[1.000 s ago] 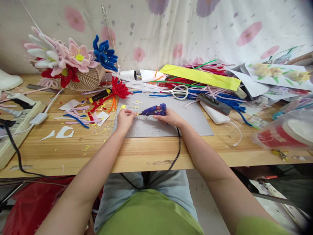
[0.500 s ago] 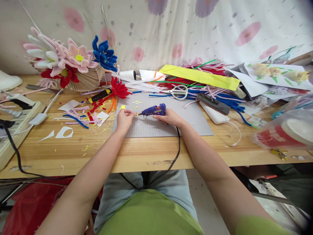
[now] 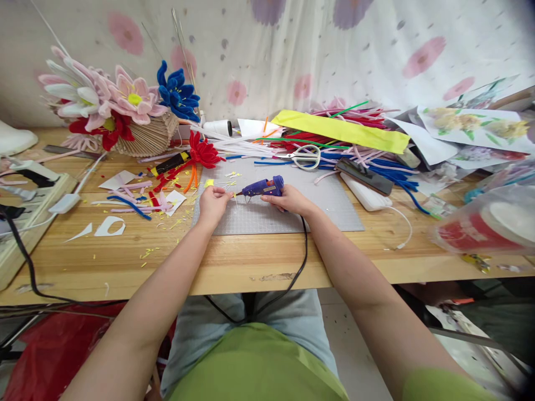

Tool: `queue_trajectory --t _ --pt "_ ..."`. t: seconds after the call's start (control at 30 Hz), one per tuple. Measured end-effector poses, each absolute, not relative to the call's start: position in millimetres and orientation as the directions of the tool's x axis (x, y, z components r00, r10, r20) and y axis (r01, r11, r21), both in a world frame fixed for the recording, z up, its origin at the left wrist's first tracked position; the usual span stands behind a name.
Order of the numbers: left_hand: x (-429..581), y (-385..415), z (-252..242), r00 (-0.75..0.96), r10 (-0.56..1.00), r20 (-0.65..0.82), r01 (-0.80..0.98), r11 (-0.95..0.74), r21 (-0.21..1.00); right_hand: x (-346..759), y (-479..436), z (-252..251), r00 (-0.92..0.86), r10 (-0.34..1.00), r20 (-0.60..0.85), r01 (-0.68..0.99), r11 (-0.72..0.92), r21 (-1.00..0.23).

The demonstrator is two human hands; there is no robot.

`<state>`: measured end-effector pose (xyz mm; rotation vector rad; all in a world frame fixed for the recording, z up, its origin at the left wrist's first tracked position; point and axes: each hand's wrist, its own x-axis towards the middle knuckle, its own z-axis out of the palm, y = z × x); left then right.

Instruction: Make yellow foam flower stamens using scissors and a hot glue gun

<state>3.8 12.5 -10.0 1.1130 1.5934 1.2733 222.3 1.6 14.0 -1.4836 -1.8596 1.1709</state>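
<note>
My right hand (image 3: 293, 200) is wrapped round a purple glue gun (image 3: 264, 187), whose nozzle points left. A black cord (image 3: 305, 245) runs down from it over the table edge. My left hand (image 3: 214, 205) is closed in a pinch just at the nozzle's tip; what lies between the fingers is too small to make out, though thin pale strands show below it. Both hands are above a grey cutting mat (image 3: 334, 214). Beyond my left hand lies a small yellow piece (image 3: 209, 182), with white and yellow bits near it.
White-handled scissors (image 3: 307, 157) lie at the mat's back edge, before piled pipe cleaners (image 3: 376, 164) and a yellow strip (image 3: 340, 131). A dark phone (image 3: 364, 177) lies to the right. Fuzzy flowers (image 3: 136, 97) stand back left; scraps and a power strip (image 3: 37, 217) are on the left.
</note>
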Motion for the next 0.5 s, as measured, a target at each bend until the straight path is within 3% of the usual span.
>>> queue_trajectory --t 0.5 --pt "4.7 11.1 -9.1 -0.258 0.965 -0.048 0.178 0.097 0.979 220.7 2.5 15.8 -0.256 0.958 -0.129 0.531 0.028 -0.847"
